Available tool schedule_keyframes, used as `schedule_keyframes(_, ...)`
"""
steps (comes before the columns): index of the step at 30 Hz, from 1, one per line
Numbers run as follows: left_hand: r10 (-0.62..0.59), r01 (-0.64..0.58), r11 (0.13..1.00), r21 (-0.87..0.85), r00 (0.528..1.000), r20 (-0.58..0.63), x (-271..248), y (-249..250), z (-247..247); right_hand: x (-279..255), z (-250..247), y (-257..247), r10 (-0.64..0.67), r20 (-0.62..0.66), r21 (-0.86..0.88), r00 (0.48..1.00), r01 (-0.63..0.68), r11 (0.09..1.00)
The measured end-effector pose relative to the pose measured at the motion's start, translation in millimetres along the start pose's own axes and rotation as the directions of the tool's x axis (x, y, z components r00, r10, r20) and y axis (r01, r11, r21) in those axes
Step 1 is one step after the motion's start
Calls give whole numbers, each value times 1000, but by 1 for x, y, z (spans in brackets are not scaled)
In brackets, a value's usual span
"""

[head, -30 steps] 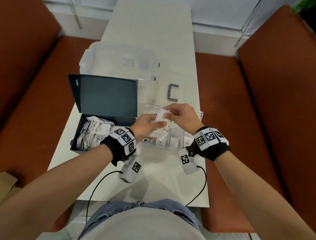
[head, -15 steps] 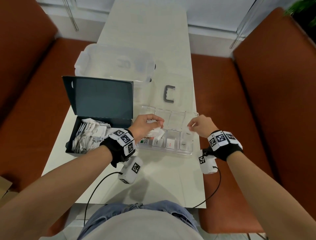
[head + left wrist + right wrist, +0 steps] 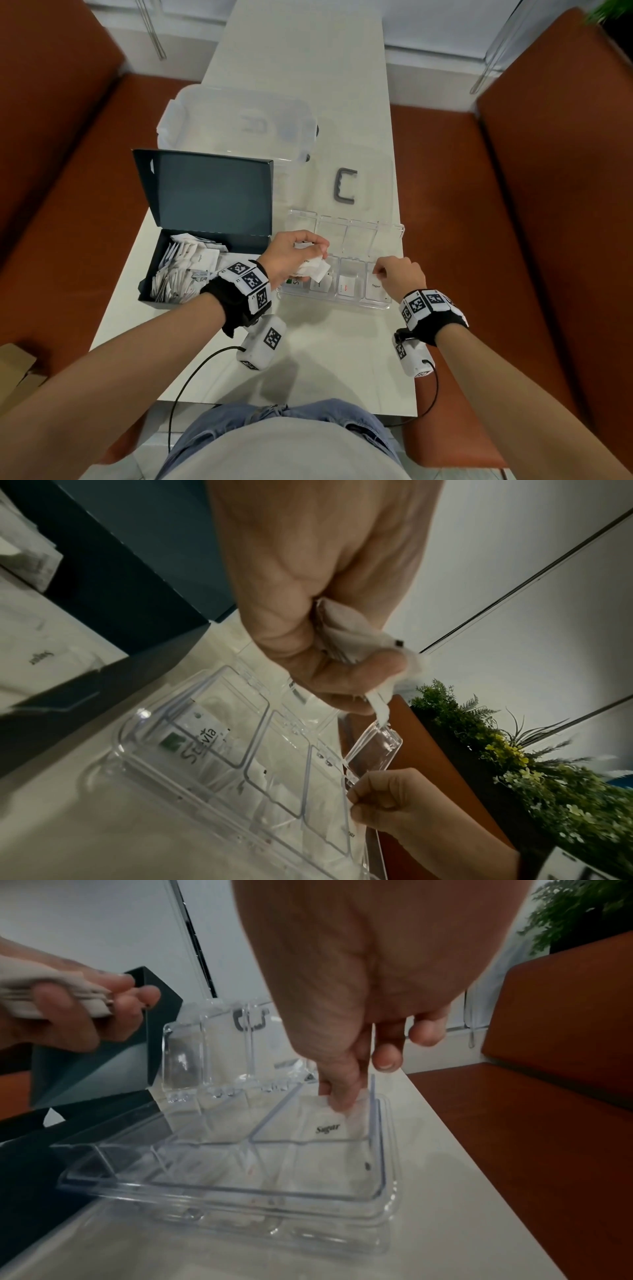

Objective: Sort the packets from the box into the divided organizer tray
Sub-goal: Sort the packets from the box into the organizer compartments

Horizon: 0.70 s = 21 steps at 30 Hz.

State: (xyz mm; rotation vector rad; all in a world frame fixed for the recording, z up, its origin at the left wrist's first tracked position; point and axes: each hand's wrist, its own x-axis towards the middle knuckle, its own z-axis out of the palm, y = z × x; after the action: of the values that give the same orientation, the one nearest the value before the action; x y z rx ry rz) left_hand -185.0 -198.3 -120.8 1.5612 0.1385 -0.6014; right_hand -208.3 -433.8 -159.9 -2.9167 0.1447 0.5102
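A dark box (image 3: pixel 150 291) at the left holds several white packets (image 3: pixel 185 270). To its right lies the clear divided organizer tray (image 3: pixel 342 300) with its lid up. My left hand (image 3: pixel 310 255) grips a bundle of white packets (image 3: pixel 313 270) over the tray's left end, and the bundle (image 3: pixel 346 634) shows crumpled in the fist. My right hand (image 3: pixel 378 272) reaches into the rightmost near compartment and pinches the top edge of a Sugar packet (image 3: pixel 325 1129) lying there. A Stevia packet (image 3: pixel 195 739) lies in the leftmost compartment, a red-printed packet (image 3: pixel 347 287) in another.
A clear storage bin (image 3: pixel 236 126) stands behind the box, and its lid with a grey handle (image 3: pixel 344 186) lies behind the tray. The tray sits close to the table's right edge (image 3: pixel 406 308). Orange benches (image 3: pixel 479 240) flank the table.
My right hand took a packet from the bundle in my left hand, moved right and lowered it into the rightmost compartment. The left hand stayed over the tray's left end.
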Motion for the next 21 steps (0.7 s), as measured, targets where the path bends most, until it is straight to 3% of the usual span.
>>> schedule_keyframes(8, 6, -6, 1000, 7, 1000, 6, 2, -1, -2, 1, 6, 10, -65, -41, -8, 997, 64, 998)
schedule_keyframes(11, 6, -6, 1000, 11, 1000, 1, 3, -2, -2, 2, 5, 10, -107, -52, -120, 993, 101, 988)
schedule_keyframes(16, 5, -5, 1000, 17, 1000, 8, 3, -4, -1, 2, 7, -2, -151, 56, -335, 987, 161, 928)
schedule_keyframes(21, -6, 6, 1000, 14, 1000, 3, 4, -3, 0, 4, 12, -4, -119, 57, -359, 991, 132, 924)
